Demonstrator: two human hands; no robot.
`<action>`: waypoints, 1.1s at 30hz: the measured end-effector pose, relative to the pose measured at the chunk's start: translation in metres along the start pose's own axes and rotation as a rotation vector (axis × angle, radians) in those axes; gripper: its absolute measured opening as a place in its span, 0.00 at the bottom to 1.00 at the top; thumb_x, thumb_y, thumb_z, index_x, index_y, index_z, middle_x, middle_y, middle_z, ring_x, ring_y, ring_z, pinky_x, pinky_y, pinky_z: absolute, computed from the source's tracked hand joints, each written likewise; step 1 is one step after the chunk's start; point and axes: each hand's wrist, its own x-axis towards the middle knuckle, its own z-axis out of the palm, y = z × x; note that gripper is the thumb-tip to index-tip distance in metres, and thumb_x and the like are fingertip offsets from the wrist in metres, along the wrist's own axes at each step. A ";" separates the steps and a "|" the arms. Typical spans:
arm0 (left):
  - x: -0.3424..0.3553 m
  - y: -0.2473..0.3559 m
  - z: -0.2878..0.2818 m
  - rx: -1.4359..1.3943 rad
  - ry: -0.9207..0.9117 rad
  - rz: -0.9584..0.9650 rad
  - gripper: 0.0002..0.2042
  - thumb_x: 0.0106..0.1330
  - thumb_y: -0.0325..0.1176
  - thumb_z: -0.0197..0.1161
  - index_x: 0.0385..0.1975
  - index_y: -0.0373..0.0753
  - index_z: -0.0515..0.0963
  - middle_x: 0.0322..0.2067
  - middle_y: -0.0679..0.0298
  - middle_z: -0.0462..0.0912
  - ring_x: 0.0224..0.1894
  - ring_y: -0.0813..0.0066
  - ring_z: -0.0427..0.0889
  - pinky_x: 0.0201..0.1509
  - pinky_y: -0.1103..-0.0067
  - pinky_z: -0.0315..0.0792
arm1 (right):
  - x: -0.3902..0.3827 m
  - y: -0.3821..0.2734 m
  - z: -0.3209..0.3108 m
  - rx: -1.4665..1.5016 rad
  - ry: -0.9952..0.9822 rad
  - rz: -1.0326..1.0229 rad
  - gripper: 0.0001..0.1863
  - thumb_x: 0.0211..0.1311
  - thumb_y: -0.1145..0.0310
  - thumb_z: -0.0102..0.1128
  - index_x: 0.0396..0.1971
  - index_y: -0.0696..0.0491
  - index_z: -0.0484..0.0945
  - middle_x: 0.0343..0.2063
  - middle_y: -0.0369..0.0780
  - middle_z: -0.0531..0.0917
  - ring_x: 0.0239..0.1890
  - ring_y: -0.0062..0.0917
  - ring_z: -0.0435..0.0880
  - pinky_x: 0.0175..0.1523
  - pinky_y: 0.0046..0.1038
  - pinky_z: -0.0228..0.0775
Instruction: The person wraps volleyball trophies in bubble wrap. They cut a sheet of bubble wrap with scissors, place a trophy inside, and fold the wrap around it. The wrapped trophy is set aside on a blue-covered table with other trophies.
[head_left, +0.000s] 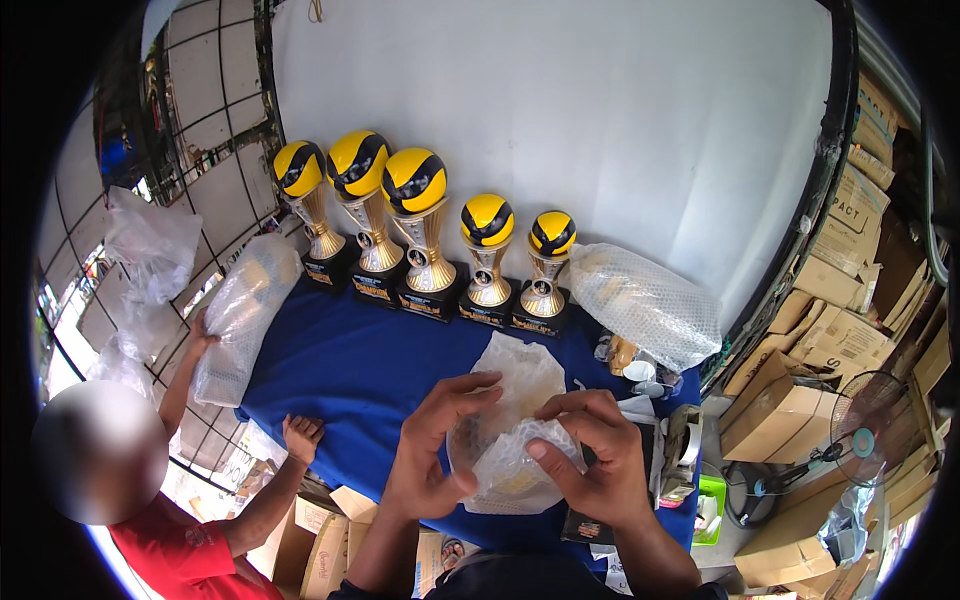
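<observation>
Clear bubble wrap [520,470] is bunched over a rounded, yellowish thing in front of me; its exact shape is hidden. My left hand [425,440] curves round the left side of the wrap, thumb against it. On the other side my right hand [605,455] pinches a fold of the wrap between thumb and fingers. Part of a black block [590,528] shows below my right hand. Farther back, several trophies [430,250] stand upright in a row, each with a yellow and black ball on a gold cup and black base.
A blue cloth [340,360] covers the table. Bubble-wrapped bundles lie at the back right [650,305] and stand at left [245,310], where a person in a red shirt [180,550] touches one. Cardboard boxes [780,420] and a fan [870,430] are at right.
</observation>
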 end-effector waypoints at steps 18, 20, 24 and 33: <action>0.030 -0.007 -0.006 0.033 -0.046 -0.283 0.56 0.53 0.39 0.92 0.79 0.34 0.61 0.66 0.53 0.71 0.57 0.62 0.80 0.60 0.66 0.77 | 0.033 -0.016 0.007 -0.178 0.193 -0.149 0.27 0.59 0.77 0.76 0.59 0.58 0.77 0.53 0.48 0.82 0.53 0.42 0.84 0.61 0.43 0.75; 0.035 -0.011 -0.014 0.062 -0.173 -0.295 0.57 0.52 0.41 0.92 0.80 0.33 0.61 0.64 0.53 0.73 0.57 0.61 0.80 0.60 0.66 0.76 | 0.052 -0.022 0.014 -0.236 0.111 -0.157 0.26 0.60 0.78 0.76 0.59 0.57 0.78 0.58 0.50 0.81 0.60 0.43 0.82 0.65 0.44 0.74; 0.044 -0.020 -0.011 0.022 -0.221 -0.299 0.49 0.55 0.42 0.90 0.76 0.36 0.68 0.60 0.53 0.78 0.58 0.59 0.79 0.60 0.65 0.76 | 0.084 -0.006 0.013 -0.382 -0.071 -0.325 0.19 0.64 0.78 0.73 0.55 0.56 0.84 0.56 0.50 0.85 0.58 0.46 0.86 0.62 0.43 0.78; 0.043 0.002 0.002 0.166 -0.089 -0.337 0.35 0.61 0.38 0.86 0.68 0.44 0.78 0.55 0.59 0.85 0.59 0.65 0.79 0.64 0.68 0.74 | 0.106 0.021 -0.008 0.117 -0.197 0.097 0.09 0.75 0.74 0.72 0.51 0.59 0.91 0.40 0.41 0.96 0.41 0.21 0.93 0.47 0.26 0.84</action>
